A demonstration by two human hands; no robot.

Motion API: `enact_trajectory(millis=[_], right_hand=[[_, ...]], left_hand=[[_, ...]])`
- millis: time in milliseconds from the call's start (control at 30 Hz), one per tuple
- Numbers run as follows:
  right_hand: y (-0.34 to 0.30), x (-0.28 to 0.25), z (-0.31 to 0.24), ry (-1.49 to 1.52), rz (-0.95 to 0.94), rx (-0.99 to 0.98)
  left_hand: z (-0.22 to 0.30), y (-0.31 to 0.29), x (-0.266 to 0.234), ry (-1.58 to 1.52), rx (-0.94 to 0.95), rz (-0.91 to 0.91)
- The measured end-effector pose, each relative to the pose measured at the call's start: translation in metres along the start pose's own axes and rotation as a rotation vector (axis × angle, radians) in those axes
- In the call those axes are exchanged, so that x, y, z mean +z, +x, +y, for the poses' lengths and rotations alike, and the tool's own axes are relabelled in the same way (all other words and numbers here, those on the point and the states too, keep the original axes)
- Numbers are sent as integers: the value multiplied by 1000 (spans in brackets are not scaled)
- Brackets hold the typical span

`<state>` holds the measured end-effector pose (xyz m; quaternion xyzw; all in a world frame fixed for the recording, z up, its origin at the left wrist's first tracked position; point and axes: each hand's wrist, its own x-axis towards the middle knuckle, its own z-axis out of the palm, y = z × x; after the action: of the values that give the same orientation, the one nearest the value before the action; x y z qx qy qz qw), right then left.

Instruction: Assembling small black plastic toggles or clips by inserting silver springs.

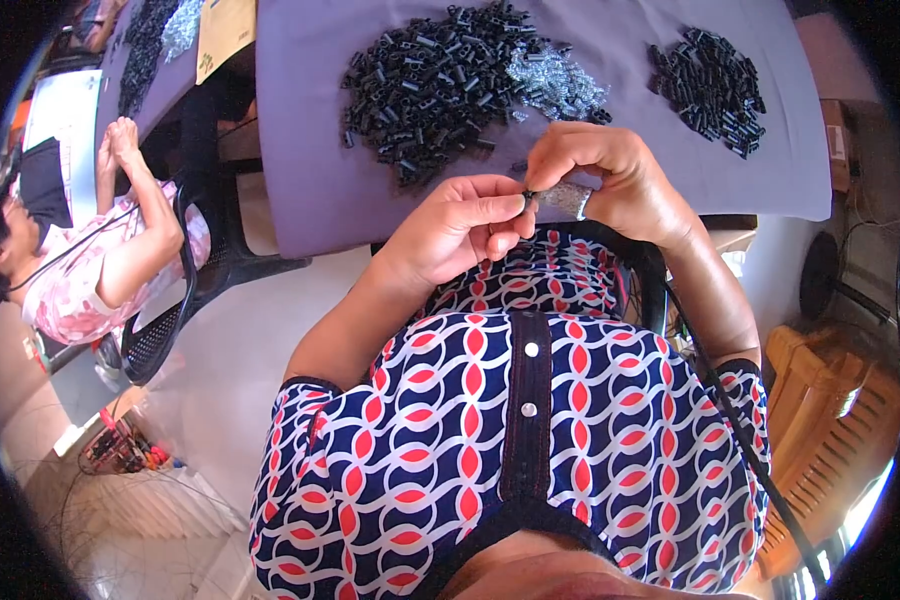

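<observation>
My hands meet just over the near edge of the cloth-covered table. Between the thumb and fingers of my left hand is a small black plastic piece, partly hidden by the fingertips. My right hand pinches at the same piece from the other side. Below its curled fingers shows a grey, speckled, band-like thing; whether it is wrapped round a finger or held, I cannot tell. Beyond my hands lies a large heap of short black tube-like pieces, with a pile of small clear, silvery pieces against its right side.
A smaller pile of black pieces lies at the table's right. Grey-purple cloth covers the table. To the left, another person sits on a black chair near more piles. A wooden chair stands at my right.
</observation>
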<state>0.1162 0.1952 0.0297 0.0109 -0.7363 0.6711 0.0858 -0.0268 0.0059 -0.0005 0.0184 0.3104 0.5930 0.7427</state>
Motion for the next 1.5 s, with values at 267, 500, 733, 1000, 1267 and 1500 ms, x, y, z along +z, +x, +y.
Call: enact_trajectory(millis=[267, 500, 733, 1000, 1267, 1500], right_hand=[[0, 5, -18, -349, -37, 10], [0, 11, -20, -418, 16, 80], [-13, 19, 0, -153, 152, 270], [-19, 6, -5, 141, 240, 294], [-13, 0, -10, -605, 27, 73], [-9, 7, -5, -629, -25, 67]], left_hand=[[-3, -6, 11, 501, 239, 186], [-14, 2, 14, 1518, 989, 346], [-16, -1, 16, 1344, 770, 374], [-10, -1, 17, 845, 464, 297], [-13, 0, 25, 920, 490, 318], [-12, 1, 27, 905, 470, 289]])
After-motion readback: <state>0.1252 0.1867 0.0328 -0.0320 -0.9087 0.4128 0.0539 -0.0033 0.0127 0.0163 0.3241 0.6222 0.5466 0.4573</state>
